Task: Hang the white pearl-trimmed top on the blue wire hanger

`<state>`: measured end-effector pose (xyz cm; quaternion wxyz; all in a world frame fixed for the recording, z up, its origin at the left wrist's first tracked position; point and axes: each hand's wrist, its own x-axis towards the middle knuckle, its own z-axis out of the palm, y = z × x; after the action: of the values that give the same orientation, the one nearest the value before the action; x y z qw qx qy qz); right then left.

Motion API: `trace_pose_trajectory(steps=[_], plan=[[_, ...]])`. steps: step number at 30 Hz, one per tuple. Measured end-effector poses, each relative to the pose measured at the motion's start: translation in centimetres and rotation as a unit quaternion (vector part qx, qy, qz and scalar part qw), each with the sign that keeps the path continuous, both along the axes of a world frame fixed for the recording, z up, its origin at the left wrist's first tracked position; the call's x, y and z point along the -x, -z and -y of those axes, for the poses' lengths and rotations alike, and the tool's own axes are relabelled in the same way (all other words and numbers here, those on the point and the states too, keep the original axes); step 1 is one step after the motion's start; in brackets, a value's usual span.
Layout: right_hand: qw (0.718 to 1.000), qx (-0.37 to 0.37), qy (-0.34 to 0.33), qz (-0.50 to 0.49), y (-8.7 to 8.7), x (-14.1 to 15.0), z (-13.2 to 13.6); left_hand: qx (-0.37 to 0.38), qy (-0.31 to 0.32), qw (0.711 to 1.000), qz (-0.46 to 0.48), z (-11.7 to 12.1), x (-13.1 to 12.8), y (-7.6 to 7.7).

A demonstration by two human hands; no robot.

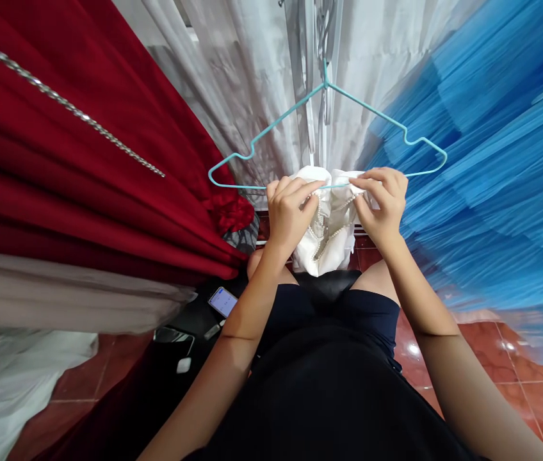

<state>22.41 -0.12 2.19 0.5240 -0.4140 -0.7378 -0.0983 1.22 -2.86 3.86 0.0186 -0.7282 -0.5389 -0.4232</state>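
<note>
A light-blue clothes hanger [281, 118] hangs in front of me, its hook end at the top against a metal stand. White satin fabric edged with pearl beads [320, 253] drapes at the middle of its bottom bar and hangs down toward my knees. My left hand [288, 208] pinches the fabric and bar left of the middle, thumb below and fingers above. On the other side my right hand [381, 202] grips the fabric's right part at the bar, also between thumb and fingers. How the fabric is fixed to the bar is partly hidden by my fingers.
Red cloth [122, 128] with a sparkling trim hangs at the left, and blue tulle [492, 160] fills the right. White curtains [247, 77] hang behind the metal stand [332, 51]. A lit phone [222, 301] lies on a black surface beside my left arm. The floor has red tiles [483, 352].
</note>
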Motion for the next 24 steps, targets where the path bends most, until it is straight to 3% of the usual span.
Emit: trace_pose_trajectory(steps=[5, 7, 10, 14, 17, 20, 24], plan=[[1.000, -0.004, 0.006, -0.028, 1.3, 1.0, -0.7, -0.028, 0.026, 0.999, -0.009, -0.3, 0.7, 0.6], [0.999, 0.003, 0.019, -0.029, 1.4, 1.1, -0.9, -0.087, 0.038, 0.995, 0.015, 0.0, 1.1, 1.0], [0.999, 0.025, 0.033, -0.015, 1.0, 1.1, -1.0, -0.165, 0.002, 0.983, 0.074, 1.2, 1.7, 2.2], [0.999, 0.023, 0.018, -0.015, 0.7, 1.0, -1.2, -0.103, -0.050, 0.976, 0.185, 2.8, 3.5, 4.8], [0.999, 0.040, 0.021, -0.011, 0.9, 1.1, -1.3, -0.063, -0.082, 0.947, 0.303, 2.5, 6.2, 5.9], [0.998, 0.055, 0.029, -0.005, 0.9, 1.0, -1.3, -0.113, -0.122, 0.922, 0.351, 1.1, 9.9, 4.9], [0.998, 0.051, 0.037, -0.002, 0.4, 0.4, -0.9, -0.190, -0.159, 0.908, 0.337, -1.5, 14.1, 0.6]])
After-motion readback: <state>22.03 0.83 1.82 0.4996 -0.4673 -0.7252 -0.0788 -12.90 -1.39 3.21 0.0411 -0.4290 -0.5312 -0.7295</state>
